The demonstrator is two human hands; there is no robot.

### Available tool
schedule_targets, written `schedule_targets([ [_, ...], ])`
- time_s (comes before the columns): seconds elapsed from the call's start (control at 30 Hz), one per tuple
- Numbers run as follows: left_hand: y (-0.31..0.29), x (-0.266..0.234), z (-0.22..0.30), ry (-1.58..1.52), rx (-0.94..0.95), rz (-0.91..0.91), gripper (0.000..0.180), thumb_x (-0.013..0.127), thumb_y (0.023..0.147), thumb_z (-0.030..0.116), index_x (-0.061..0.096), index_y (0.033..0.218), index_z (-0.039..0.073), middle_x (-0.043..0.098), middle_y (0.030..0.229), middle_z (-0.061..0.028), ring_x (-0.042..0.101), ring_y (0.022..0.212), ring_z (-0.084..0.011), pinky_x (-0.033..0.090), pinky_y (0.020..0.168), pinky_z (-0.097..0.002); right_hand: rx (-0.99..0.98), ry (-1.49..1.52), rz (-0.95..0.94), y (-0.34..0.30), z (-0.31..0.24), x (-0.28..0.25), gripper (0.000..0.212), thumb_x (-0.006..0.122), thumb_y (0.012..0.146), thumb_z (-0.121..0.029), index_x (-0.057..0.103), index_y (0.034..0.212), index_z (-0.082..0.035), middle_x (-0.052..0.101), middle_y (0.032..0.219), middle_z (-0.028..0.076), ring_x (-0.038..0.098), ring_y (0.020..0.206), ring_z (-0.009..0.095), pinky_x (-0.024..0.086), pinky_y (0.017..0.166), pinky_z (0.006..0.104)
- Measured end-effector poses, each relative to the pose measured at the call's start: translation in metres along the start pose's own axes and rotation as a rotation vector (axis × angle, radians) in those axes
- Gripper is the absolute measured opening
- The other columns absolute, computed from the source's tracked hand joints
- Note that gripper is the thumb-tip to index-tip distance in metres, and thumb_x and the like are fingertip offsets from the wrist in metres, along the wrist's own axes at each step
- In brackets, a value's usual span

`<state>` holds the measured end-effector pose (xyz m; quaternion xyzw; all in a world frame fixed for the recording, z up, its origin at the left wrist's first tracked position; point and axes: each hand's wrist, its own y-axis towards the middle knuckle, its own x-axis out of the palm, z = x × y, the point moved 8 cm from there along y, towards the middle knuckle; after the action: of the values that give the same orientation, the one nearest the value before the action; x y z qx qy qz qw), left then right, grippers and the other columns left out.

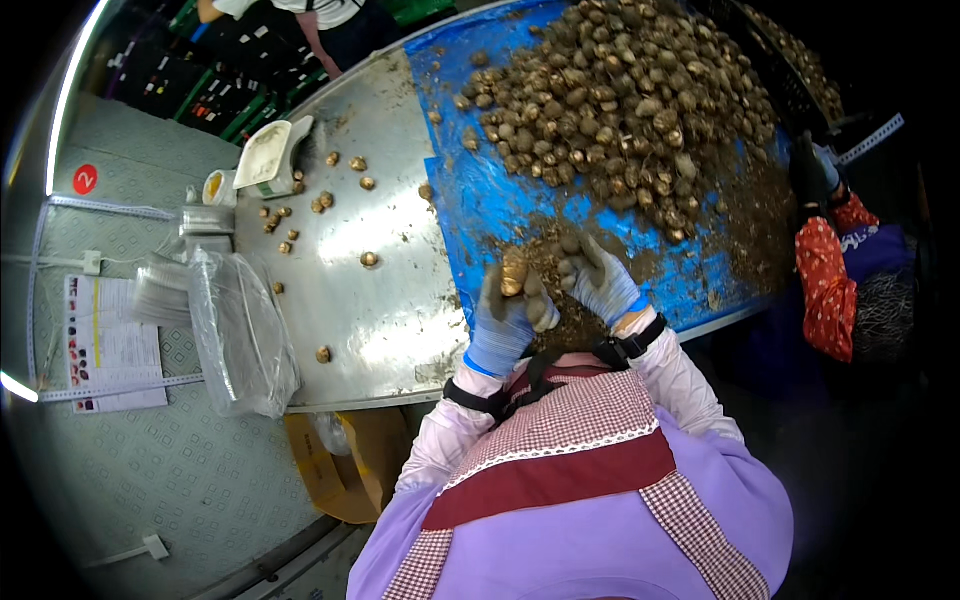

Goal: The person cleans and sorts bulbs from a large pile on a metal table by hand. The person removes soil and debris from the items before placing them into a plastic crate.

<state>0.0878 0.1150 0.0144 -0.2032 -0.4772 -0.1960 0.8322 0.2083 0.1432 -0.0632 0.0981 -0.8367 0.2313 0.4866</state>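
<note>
Tuber [513,270]: gripping it snugly in the left hand [502,328], curling the right hand [606,286], hold unclear, with clear plastic [332,434] inside a cardboard box [308,463].

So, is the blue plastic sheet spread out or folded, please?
Spread: the sheet lies opened out over part of the silver metal table, beneath heaped brown tubers.

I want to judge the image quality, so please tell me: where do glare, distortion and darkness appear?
Head view: white glare patches on the silver metal tabletop; head view: the long white glowing strip at upper left looks bowed, and the corners go black; head view: the brown ringed tuber in the blue-gloved left hand looks fairly clear.
</note>
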Motion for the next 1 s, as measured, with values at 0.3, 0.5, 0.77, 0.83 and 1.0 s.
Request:
schedule_targets([
  [0.3,0.002,-0.018,-0.026,-0.015,-0.084,-0.072,0.07,0.032,0.095,0.072,0.059,0.097,0.007,0.053,0.065,-0.0074,0.049,0.051,-0.0221,0.041,0.056,-0.0367,0.063,-0.569,-0.187,-0.037,-0.02,0.118,0.051,0.058,0.098,-0.038,0.052,0.136,-0.004,0.062,0.097,0.004,0.061,0.075,0.01,0.054,0.067,0.0257],
  [0.5,-0.002,-0.036,-0.027,0.164,0.004,0.259,0.069,0.054,0.092,0.065,0.052,0.127,0.007,0.062,0.11,-0.0094,0.064,0.095,-0.0223,0.057,0.082,-0.0373,-0.217,-0.821,-0.107,-0.034,-0.015,0.103,0.036,0.065,0.094,-0.025,0.056,0.122,-0.006,0.063,0.094,0.002,0.058,0.067,0.007,0.051,0.058,0.0222],
  [0.77,-0.019,-0.057,-0.047,0.188,-0.087,0.375,0.048,0.063,0.091,0.058,0.058,0.111,0.015,0.063,0.088,-0.0011,0.061,0.072,-0.0124,0.047,0.056,-0.0255,-0.317,-0.811,0.121,-0.011,0.011,0.051,0.034,0.052,0.1,-0.032,0.065,0.106,-0.001,0.066,0.098,0.01,0.062,0.09,0.018,0.052,0.079,0.032],
  [0.83,-0.009,-0.024,-0.024,0.579,0.115,0.464,0.056,0.065,0.094,0.043,0.053,0.137,0.008,0.063,0.095,-0.0022,0.055,0.082,-0.0089,0.047,0.073,-0.0239,-0.133,-0.417,0.245,-0.008,0.021,0.035,0.04,0.049,0.102,-0.042,0.064,0.105,-0.005,0.067,0.091,0.01,0.064,0.082,0.019,0.053,0.074,0.0319],
  [1.0,-0.001,-0.063,-0.035,1.24,0.078,0.416,0.046,0.064,0.094,0.024,0.057,0.133,0.001,0.071,0.102,-0.013,0.066,0.093,-0.0158,0.051,0.079,-0.0313,0.197,0.119,0.186,0.016,0.053,-0.013,0.042,0.054,0.099,-0.05,0.06,0.095,-0.009,0.065,0.078,0.011,0.066,0.077,0.029,0.056,0.07,0.042],
])
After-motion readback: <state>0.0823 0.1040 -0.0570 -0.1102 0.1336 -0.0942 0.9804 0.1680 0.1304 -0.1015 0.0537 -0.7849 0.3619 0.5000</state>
